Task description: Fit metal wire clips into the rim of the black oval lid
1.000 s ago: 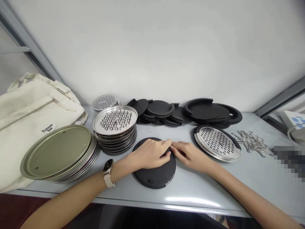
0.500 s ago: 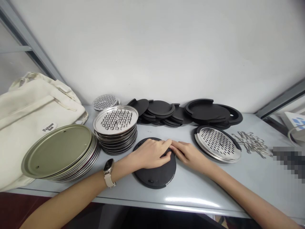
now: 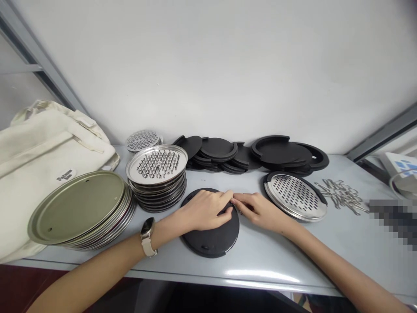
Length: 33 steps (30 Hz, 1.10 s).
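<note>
A black round disc [image 3: 215,241] with a raised partial rim lies flat on the grey table in front of me. Over its upper half rests my left hand [image 3: 208,209], fingers bent and pressed at the disc's right edge, a watch on that wrist. My right hand [image 3: 257,211] is closed in a pinch at the same edge, its fingertips meeting the left index finger. Whatever lies between those fingertips is hidden. To the right sits a metal grater plate [image 3: 295,198] in a black holder, on further plates.
Left stand a stack of grater discs [image 3: 158,167] and a pile of plates topped by a green plate [image 3: 80,206], beside a cream bag [image 3: 48,148]. Black holders [image 3: 218,150] lie along the wall. Bent wire pieces [image 3: 342,195] are heaped at right.
Both hands stay at the disc's right edge with almost the same grip. The whole view has shifted very slightly.
</note>
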Available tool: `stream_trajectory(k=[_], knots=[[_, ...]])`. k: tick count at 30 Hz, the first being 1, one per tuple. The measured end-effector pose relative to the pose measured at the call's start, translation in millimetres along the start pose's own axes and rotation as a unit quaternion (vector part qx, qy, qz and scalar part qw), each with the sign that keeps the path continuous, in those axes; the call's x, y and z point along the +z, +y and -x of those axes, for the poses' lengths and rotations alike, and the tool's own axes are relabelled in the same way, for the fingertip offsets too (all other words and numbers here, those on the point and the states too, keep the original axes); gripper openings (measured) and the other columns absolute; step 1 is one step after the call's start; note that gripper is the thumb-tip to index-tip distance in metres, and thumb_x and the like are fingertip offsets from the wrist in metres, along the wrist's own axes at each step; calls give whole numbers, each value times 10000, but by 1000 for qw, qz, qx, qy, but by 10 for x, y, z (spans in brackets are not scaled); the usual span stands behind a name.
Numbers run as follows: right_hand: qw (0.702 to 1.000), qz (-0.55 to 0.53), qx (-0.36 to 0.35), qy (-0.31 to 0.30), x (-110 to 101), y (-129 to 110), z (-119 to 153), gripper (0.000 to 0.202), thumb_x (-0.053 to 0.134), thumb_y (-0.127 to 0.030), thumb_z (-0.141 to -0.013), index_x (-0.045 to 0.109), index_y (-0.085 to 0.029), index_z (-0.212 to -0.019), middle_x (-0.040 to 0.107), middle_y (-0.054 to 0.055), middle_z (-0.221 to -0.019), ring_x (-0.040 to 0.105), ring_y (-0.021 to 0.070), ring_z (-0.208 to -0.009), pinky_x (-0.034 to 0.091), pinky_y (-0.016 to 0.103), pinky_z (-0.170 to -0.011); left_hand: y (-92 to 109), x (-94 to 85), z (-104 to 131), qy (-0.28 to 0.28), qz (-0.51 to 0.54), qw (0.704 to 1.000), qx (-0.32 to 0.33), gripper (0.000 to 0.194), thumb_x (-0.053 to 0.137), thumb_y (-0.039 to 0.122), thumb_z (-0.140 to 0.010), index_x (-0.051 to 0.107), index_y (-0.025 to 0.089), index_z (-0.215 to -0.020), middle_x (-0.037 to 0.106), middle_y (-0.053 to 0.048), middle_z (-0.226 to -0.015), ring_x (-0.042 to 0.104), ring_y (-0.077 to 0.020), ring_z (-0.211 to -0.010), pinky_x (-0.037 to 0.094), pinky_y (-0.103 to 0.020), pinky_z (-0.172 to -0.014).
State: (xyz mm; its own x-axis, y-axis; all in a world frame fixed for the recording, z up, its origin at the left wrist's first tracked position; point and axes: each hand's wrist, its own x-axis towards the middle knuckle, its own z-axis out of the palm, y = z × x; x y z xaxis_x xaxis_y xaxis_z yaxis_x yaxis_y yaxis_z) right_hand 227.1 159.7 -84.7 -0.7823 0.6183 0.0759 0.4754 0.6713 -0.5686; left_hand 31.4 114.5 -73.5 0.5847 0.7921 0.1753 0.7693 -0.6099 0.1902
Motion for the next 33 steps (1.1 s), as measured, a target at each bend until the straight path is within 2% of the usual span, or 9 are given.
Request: stream_trajectory(k=[3,10,17,33], knots=[[1000,2,4,4,17,18,6,365,304,-347,-967,517,-184,-720,452,-38,-548,392,98,-488,313,223,-512,1,-4,3,3,-1,1000,3,85,417,267,-884,404,184,-898,571,1,-731,579,-172,-619,376,-268,-549],[999,-3,15,35,117,24,-7,306,290,-323,-970,518,-187,-818,540,-1,-659,469,125,-566,368,237,-583,-12,7,7,6,-4,1000,6,92,413,268,-886,401,180,-908,589,-4,-766,591,-180,-643,387,-277,-561],[999,16,18,25,134,30,-24,259,298,-294,-965,503,-196,-841,568,17,-700,512,148,-604,385,256,-616,-18,4,13,9,-5,1000,25,95,402,272,-890,401,177,-882,595,-9,-761,592,-188,-647,390,-284,-561],[999,39,-13,18,138,47,-30,250,312,-255,-960,442,-203,-753,485,-16,-632,470,131,-584,341,237,-585,-40,32,26,21,-5,997,77,97,419,268,-878,416,173,-902,583,0,-748,572,-169,-615,357,-275,-518]])
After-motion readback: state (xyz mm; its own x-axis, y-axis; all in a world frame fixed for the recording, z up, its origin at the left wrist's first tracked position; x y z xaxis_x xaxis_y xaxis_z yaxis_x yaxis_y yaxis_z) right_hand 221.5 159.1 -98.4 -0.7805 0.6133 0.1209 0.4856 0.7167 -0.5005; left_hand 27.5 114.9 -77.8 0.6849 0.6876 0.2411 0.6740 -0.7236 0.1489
